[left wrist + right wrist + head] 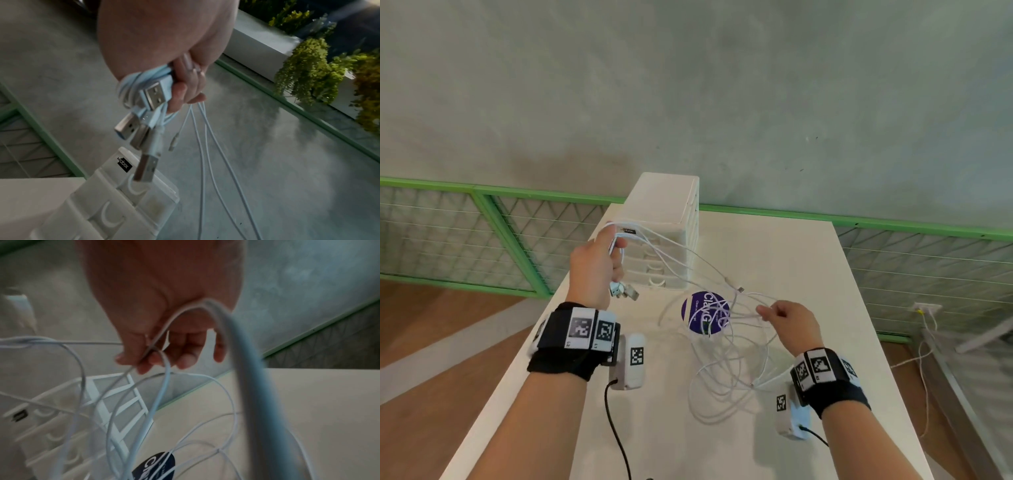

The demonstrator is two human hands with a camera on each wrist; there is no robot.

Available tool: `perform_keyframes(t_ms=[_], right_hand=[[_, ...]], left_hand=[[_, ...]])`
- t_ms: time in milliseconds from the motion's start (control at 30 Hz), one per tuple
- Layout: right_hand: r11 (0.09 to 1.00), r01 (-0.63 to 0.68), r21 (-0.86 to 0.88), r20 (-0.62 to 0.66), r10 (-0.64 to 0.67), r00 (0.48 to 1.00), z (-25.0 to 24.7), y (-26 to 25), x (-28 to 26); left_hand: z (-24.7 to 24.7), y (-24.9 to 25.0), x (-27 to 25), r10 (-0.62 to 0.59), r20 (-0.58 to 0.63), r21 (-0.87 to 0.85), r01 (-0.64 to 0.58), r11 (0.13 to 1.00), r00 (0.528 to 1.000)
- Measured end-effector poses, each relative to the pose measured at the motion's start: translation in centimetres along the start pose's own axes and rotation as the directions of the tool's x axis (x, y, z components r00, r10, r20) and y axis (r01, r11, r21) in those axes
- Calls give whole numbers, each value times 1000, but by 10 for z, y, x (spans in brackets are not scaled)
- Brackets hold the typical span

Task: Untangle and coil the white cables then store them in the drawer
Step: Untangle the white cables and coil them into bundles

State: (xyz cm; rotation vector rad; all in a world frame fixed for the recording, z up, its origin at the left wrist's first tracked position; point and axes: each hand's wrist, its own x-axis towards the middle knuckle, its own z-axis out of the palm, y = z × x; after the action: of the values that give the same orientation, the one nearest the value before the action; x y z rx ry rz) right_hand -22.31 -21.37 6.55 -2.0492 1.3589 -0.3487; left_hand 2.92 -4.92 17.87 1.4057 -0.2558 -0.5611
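Several white cables (726,346) run in a loose tangle across the white table (808,274). My left hand (599,263) is raised in front of the drawer unit (671,233) and grips a bunch of the cables, their USB plugs (152,95) hanging below the fist (180,91). Strands stretch from that bunch to my right hand (784,318), which pinches a few of them between thumb and fingers (144,360) above the table. The rest of the tangle lies in loops under the right wrist. The drawers look closed.
A round purple sticker (705,312) lies on the table under the cables. The white drawer unit stands at the table's far edge. A green-framed mesh railing (482,233) runs behind, and another cable goes to a wall socket (924,308) at the right.
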Motion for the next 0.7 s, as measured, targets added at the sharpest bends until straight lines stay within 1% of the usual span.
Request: perform_keyframes(t_ms=[67, 100, 167, 200, 267, 333, 367, 433, 500, 533, 567, 600, 633, 667, 700], right_hand=[[996, -75, -49, -94, 70, 993, -5, 4, 3], [993, -107, -43, -129, 101, 986, -8, 6, 4], [992, -122, 14, -136, 123, 983, -12, 10, 6], [994, -96, 54, -121, 102, 987, -13, 8, 7], [983, 33, 178, -115, -13, 993, -14, -8, 5], [927, 205, 314, -132, -172, 976, -16, -39, -1], [891, 276, 359, -118, -250, 961, -16, -57, -5], [838, 376, 396, -67, -382, 922, -13, -88, -10], [814, 456, 359, -22, -481, 876, -6, -111, -13], [816, 479, 323, -7, -504, 864, -2, -118, -12], [823, 480, 304, 6, -506, 862, 2, -122, -10], [836, 453, 309, 30, -485, 874, 6, -124, -8], [842, 396, 366, 62, -446, 893, 7, -124, -8], [836, 325, 442, 76, -396, 915, 8, -121, -6], [816, 274, 509, 54, -348, 936, 7, -116, -3]], left_hand=[[0, 1, -3, 7, -19, 3, -7, 1000, 1000], [-1, 2, -5, 11, -36, -1, -11, 1000, 999], [-2, 7, -6, 24, -48, 16, -23, 1000, 999], [-2, 9, -6, 36, -23, 49, -35, 998, 999], [2, 12, -9, 50, 83, 168, -64, 984, 995], [12, 13, -18, 49, 192, 285, -103, 953, 980], [18, 14, -24, 46, 235, 318, -122, 940, 971], [32, 15, -36, 33, 313, 350, -148, 925, 949], [45, 19, -47, 15, 394, 361, -170, 917, 919], [50, 21, -52, 14, 431, 354, -184, 917, 902], [54, 24, -55, 17, 456, 343, -193, 919, 890], [57, 28, -57, 22, 466, 332, -198, 922, 885], [58, 31, -57, 35, 466, 336, -214, 917, 884], [57, 34, -56, 61, 463, 372, -257, 892, 884], [53, 35, -53, 95, 460, 444, -321, 836, 883]])
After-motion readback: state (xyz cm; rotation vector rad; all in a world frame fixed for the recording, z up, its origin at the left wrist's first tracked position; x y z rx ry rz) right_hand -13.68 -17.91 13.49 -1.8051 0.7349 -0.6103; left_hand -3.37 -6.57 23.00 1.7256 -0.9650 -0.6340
